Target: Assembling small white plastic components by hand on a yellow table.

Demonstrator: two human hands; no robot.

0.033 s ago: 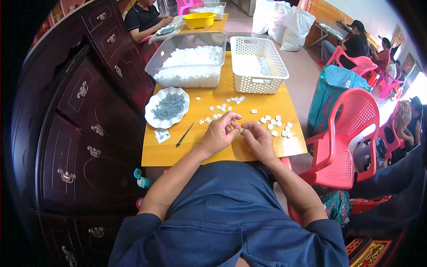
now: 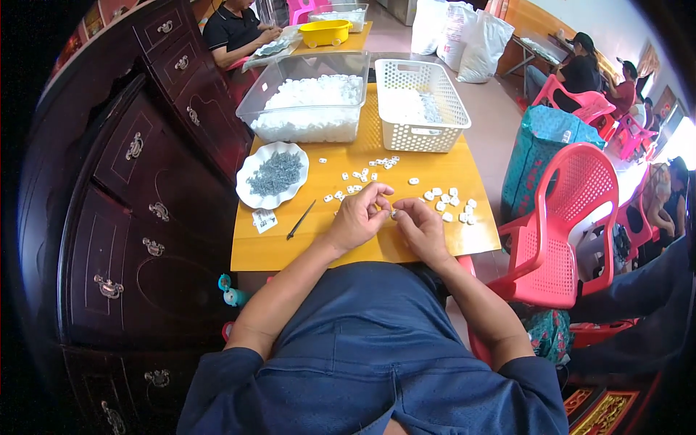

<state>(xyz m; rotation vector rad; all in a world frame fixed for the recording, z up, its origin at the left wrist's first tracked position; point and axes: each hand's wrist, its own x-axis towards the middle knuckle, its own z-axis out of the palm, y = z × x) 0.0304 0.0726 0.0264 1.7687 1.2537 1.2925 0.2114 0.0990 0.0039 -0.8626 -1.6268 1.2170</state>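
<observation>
Over the near middle of the table, my left hand [image 2: 359, 219] and my right hand [image 2: 423, 230] come together with bent fingers. A small white piece with a dark spot [image 2: 394, 214] shows at my right fingertips, pinched against the thumb. My left fingers curl close beside it; what they hold is hidden. Several small white plastic pieces with holes [image 2: 365, 174] lie beyond my left hand. More rounded white pieces [image 2: 447, 217] are scattered to the right of my right hand. Left of my hands lies a dark pointed tool [image 2: 301, 220]. A white scalloped plate [image 2: 247, 193] holds many small grey parts [image 2: 275, 172].
On the yellow table [image 2: 268, 250], a clear bin [image 2: 250, 112] and a white perforated basket [image 2: 464, 119] hold white pieces. A dark cabinet [image 2: 145, 188] stands left. Right are a pink chair [image 2: 580, 181] and a teal bag [image 2: 518, 167]. A co-worker [image 2: 235, 36] sits beyond.
</observation>
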